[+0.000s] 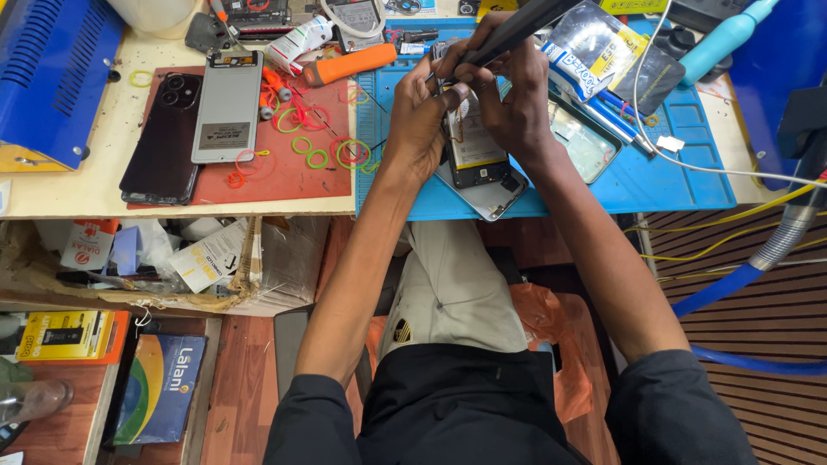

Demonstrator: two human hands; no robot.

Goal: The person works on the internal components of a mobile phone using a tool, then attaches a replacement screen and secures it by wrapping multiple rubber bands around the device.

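**Opened phone on the blue mat, tool at its upper end**

Nearest the camera, at the bottom of the frame, are dark sleeves and light trousers, with both forearms running up toward the centre top. At that point the opened phone (475,155) lies on the blue work mat (672,172), back cover off, so its pale battery and dark inner frame show. The left hand (419,120) is closed around the phone's left edge and steadies it. The right hand (508,95) is curled in a pen-like grip around a dark tool (517,30), whose tip meets the phone's upper end; what exactly it touches is probably a small part there, but the fingers hide it.

Judging from this, opening is done and the inside work is under way; reassembly is left. A second phone body (227,105) and a black phone (165,138) lie on the red mat (293,181) in the upper left, among coloured rubber bands (351,153). An orange-handled tool (349,64) rests above them on the tabletop (103,172).
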